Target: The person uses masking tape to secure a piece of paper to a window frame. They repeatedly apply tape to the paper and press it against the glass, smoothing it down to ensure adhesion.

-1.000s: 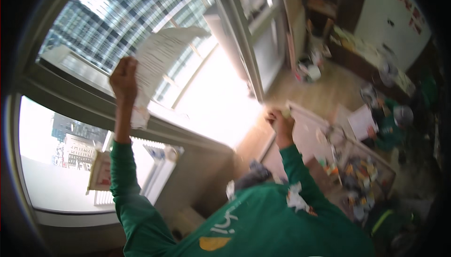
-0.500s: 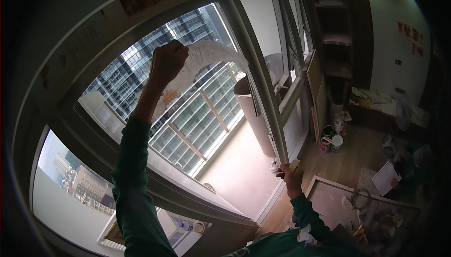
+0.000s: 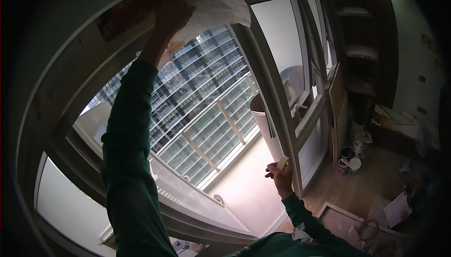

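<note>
Paper sheet (image 3: pixel 221 15): pale, thin, light showing through, orange leaf-like print near its lower left. It's up at the head of the window opening, in front of the frame's top, right end reaching the upright frame post (image 3: pixel 264 64); can't tell if it's touching the frame. Left grip (image 3: pixel 171 19) is raised high, bare fingers closed on the sheet's left end; that area is dark, so exact finger placement is hard to read. Right grip (image 3: pixel 282 179) is lower, in front of the opening near the foot of the post, closed on a small cream piece (image 3: pixel 282 163) that sticks up past the fingers; can't tell what it is. Both sleeves green; white scrap (image 3: pixel 302 234) on the clothing by the right arm. Upper left: reddish-brown picture (image 3: pixel 120 19) on the wall over the opening. Through the opening: pale cylinder (image 3: pixel 265 118) by the post, balcony railing (image 3: pixel 221 111), glass-fronted building (image 3: pixel 192 80) beyond. Right of the post: boards (image 3: pixel 337 97) leaning upright, cans (image 3: pixel 347 163) grouped on the wood floor (image 3: pixel 366 181), dark shelves (image 3: pixel 359 52) behind. Lower right: light-rimmed panel (image 3: pixel 336 219) on the floor, co-worker (image 3: pixel 423 193) mostly in shadow beside a white sheet (image 3: pixel 397 210).
</note>
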Demonstrator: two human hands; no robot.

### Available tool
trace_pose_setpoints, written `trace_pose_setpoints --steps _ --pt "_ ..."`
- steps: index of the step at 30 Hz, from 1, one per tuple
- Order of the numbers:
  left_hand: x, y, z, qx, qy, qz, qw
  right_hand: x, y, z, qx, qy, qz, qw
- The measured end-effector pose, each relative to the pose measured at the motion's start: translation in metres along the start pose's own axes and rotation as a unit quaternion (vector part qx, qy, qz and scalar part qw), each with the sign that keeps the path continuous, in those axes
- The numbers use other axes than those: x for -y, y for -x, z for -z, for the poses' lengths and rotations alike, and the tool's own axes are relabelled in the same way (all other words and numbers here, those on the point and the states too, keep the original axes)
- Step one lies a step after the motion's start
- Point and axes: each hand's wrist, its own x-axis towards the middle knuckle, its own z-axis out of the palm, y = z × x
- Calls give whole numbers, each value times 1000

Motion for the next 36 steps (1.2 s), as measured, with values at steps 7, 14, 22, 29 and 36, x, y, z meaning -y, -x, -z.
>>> trace_pose_setpoints --steps 7,14,22,29,36 --pt "0 -34 -69 2 -224 -130 966 23 -90 4 16 -9 -12 1000" --pt "13 -47 -89 60 -290 -107 949 16 -122 -2 67 -27 -55 996" --pt "21 -51 -92 63 -356 -129 923 14 -132 6 107 -28 -86 990" --pt "17 -51 -90 62 -219 -19 974 20 -137 18 101 3 -101 990" --pt "-64 -16 -35 71 109 90 987 34 -131 13 123 -42 -107 986"
